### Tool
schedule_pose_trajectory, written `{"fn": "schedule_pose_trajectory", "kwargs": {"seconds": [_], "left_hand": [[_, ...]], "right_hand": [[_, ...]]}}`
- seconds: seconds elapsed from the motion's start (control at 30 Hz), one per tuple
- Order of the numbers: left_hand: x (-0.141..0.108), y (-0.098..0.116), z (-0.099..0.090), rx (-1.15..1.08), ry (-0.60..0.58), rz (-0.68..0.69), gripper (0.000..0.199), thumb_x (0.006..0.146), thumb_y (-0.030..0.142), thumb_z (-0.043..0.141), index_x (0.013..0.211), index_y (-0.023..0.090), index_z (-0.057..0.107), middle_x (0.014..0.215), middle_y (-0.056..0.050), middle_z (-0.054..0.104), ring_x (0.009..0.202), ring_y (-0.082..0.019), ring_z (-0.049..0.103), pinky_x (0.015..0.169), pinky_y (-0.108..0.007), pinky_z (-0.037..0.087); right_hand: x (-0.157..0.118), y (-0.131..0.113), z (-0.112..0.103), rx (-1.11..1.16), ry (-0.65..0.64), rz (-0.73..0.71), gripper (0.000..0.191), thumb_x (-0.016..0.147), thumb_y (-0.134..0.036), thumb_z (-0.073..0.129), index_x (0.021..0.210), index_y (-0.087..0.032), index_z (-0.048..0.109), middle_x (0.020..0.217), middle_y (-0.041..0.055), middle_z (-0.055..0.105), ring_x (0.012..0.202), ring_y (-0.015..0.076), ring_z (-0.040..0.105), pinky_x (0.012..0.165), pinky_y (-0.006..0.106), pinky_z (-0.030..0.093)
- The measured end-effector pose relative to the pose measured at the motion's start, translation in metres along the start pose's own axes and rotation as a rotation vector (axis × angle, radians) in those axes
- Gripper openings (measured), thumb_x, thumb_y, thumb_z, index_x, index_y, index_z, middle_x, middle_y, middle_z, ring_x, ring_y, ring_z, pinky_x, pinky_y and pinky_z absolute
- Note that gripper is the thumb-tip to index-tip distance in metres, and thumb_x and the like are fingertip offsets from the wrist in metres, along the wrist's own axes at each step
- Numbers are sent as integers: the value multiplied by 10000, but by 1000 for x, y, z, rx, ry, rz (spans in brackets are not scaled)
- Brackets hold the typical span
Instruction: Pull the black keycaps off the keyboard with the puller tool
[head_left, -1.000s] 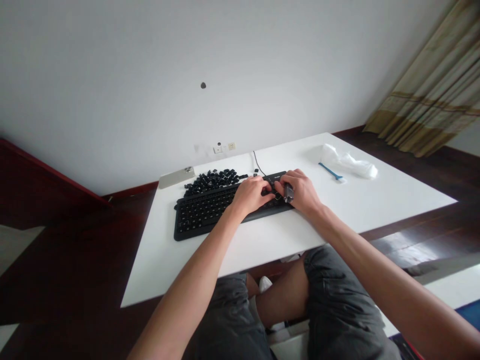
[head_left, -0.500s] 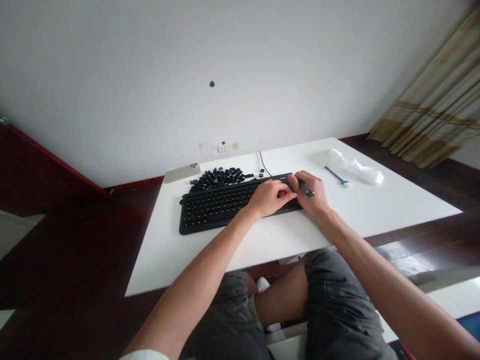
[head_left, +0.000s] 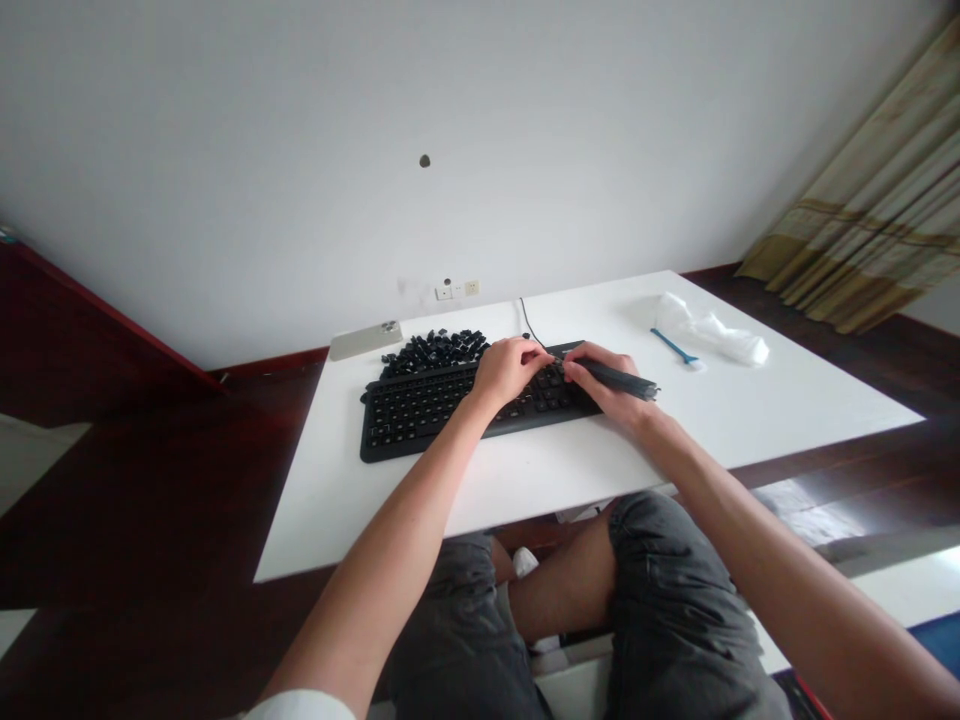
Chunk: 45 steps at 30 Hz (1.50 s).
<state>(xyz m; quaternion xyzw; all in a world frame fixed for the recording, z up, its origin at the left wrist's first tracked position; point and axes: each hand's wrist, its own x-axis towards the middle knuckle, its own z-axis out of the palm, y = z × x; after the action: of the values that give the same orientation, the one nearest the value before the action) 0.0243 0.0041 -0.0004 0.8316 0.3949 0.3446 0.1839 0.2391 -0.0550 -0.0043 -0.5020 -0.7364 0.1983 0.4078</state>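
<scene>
A black keyboard [head_left: 420, 408] lies on the white table, its key area showing many small light marks. My left hand [head_left: 504, 372] is over its right half, thumb and forefinger pinched together near the upper edge; whatever they hold is too small to make out. Close beside it, my right hand [head_left: 618, 404] is closed around a slim black tool [head_left: 619, 379] with a ragged, brush-like end pointing right. The fingertips of both hands almost meet above the keyboard. Behind the keyboard lies a heap of loose black keycaps [head_left: 439, 350], partly hidden by my left hand.
A phone [head_left: 366, 341] lies at the table's back left corner. To the right are a blue-handled brush [head_left: 673, 345] and a crumpled clear plastic bag [head_left: 720, 335]. A black cable [head_left: 529, 318] runs off the back edge of the white table [head_left: 795, 400].
My left hand has moved left and back, up toward the keyboard's far edge. In my right hand the black tool has swung round so that more of its length shows.
</scene>
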Motion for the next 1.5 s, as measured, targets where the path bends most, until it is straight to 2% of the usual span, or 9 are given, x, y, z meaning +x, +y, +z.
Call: {"fn": "schedule_pose_trajectory", "kwargs": {"seconds": [0.2,0.4,0.6,0.67,0.8,0.93,1.3,1.4,1.5], "left_hand": [[1,-5,-9,130,84,19,61,947,243,764,897,237,798,816,-11,738,838,-203,640,840,-331,475],[-1,-6,-29,194,120,-80,148,945,178,656,909,221,793,855,-32,750,824,-197,648,818,-318,485],[-1,-7,-35,207,211,-233,263,951,197,628,1179,198,759,805,-15,710,766,-183,644,769,-299,477],[-2,-2,-31,204,178,-216,228,955,237,648,1145,201,769,798,-16,704,748,-181,641,741,-297,469],[-6,13,-15,195,-30,-56,122,948,304,704,971,228,797,828,-25,728,753,-189,658,713,-298,472],[-11,23,-3,248,-172,39,154,924,374,771,982,237,811,936,-45,772,873,-233,707,782,-324,525],[-10,27,0,316,-161,-7,144,901,369,816,949,233,821,924,-63,780,904,-262,722,804,-353,560],[-9,23,-7,256,-202,-6,95,913,305,775,955,244,834,886,-49,777,847,-241,717,783,-339,551],[-6,13,-20,151,-263,-16,161,930,210,687,952,249,842,813,-25,763,763,-205,698,759,-319,531]], "right_hand": [[2,7,2,-93,126,-5,263,1018,-463,590,974,-250,738,893,30,771,799,219,695,773,330,508],[3,9,-2,-148,60,-106,259,1029,-439,563,941,-235,696,954,71,754,870,243,695,839,362,508],[3,7,-3,-160,53,-122,256,1015,-374,549,866,-221,689,940,86,720,810,225,663,797,359,502],[2,7,-3,-144,50,-130,233,1017,-368,551,927,-224,710,984,89,741,857,236,688,828,360,509],[1,6,-3,-118,44,-95,229,1023,-377,554,1002,-226,724,1015,82,777,906,249,720,859,359,518],[1,5,-2,-113,31,-71,226,1022,-365,551,976,-211,709,969,76,776,849,232,716,814,341,516],[1,-2,-2,-109,-27,-133,206,995,-291,524,980,-225,719,964,66,767,840,231,702,807,344,517],[2,-8,-1,-115,-31,-135,195,968,-261,523,940,-225,712,916,65,757,806,229,689,790,346,510],[2,-11,1,-117,-36,-159,188,941,-231,525,920,-222,712,900,74,751,807,233,682,789,350,506]]}}
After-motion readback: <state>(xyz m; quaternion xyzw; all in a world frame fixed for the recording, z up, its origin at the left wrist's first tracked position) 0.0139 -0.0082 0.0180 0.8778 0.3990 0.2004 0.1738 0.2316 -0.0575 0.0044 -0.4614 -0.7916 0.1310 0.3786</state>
